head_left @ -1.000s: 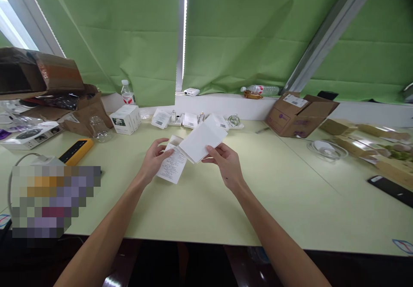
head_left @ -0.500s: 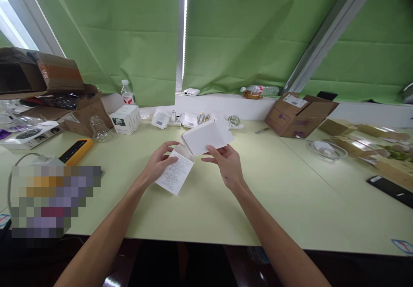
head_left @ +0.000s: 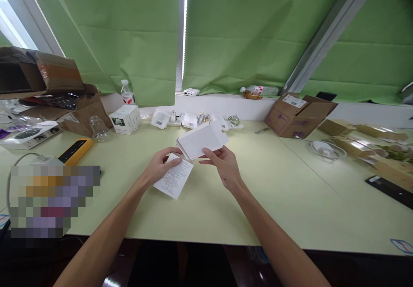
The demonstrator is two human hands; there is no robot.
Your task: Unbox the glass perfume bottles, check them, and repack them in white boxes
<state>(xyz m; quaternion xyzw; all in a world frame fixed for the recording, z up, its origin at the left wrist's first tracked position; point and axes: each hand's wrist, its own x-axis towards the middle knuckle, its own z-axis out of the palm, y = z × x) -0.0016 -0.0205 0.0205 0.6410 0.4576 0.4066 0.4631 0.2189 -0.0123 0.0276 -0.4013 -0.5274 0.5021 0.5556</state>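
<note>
My left hand (head_left: 164, 165) is closed on a small white box (head_left: 173, 177) with printed text on its face, tilted above the table. In my right hand (head_left: 221, 166) is a plain white cardboard insert (head_left: 203, 140) with a notched edge, pinched between thumb and fingers. The insert's lower left end meets the box's upper opening; how far it reaches inside I cannot tell. Beyond my hands, several white cartons with barcodes (head_left: 189, 120) lie in a row by the wall, with a round glass bottle (head_left: 233, 120) at the right of them.
White boxes with a flower picture (head_left: 124, 119) stand at the back left, near a clear plastic bottle (head_left: 100, 128) and a yellow power strip (head_left: 76, 150). An open cardboard box (head_left: 295, 117) sits back right. A coiled white cable (head_left: 326, 150) and a black phone (head_left: 391, 191) lie right.
The white insert has moved slightly down and left, closer against the opening of the printed box. My right hand has shifted left with it; my left hand keeps its grip.
</note>
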